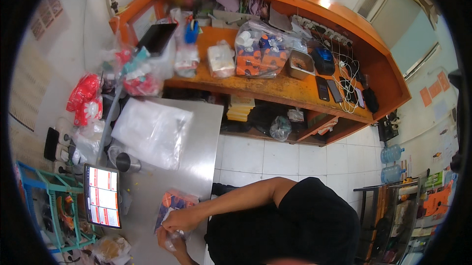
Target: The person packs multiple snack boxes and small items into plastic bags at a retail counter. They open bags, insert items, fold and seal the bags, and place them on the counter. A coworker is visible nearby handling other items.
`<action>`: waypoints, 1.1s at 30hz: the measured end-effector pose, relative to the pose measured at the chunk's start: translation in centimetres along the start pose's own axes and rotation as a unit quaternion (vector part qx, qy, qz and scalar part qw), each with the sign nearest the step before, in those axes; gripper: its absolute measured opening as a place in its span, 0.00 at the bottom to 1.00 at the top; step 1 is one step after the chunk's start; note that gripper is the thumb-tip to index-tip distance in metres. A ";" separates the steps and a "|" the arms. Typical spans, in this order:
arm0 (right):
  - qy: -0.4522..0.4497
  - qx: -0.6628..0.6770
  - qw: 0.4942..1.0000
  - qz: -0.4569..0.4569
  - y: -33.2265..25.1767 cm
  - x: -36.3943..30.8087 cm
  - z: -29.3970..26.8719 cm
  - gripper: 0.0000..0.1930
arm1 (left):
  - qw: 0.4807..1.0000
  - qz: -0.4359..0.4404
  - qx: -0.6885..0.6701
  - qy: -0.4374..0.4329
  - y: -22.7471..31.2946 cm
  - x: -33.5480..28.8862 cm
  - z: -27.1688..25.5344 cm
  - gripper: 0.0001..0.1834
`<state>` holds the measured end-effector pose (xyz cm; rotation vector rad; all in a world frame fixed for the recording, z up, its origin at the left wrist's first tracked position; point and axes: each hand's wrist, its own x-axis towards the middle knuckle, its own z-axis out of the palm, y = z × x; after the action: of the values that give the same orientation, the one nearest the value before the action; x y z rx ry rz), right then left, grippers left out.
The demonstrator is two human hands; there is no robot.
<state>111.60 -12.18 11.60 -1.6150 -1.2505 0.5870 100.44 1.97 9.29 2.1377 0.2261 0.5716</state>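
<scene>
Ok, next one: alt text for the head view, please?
Seen from above, a person's two hands, right hand above left hand, hold a clear plastic bag with orange contents over a steel table, beside a small lit screen.

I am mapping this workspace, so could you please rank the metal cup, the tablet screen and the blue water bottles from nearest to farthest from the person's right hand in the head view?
From the right hand, which holds a plastic packet:
1. Tablet screen, to its left on the steel table.
2. Metal cup, up and left, on the same table.
3. Blue water bottles, far right on the floor.
</scene>
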 end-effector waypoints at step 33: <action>0.124 -0.255 0.956 0.078 3.2 0.3 -1.0 0.23 | 0.994 -0.069 0.038 -0.077 -4.8 1.9 -1.5 0.20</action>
<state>114.01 -12.34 9.17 -2.1560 -1.1460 0.1448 101.57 6.60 6.77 2.2074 0.3100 0.3204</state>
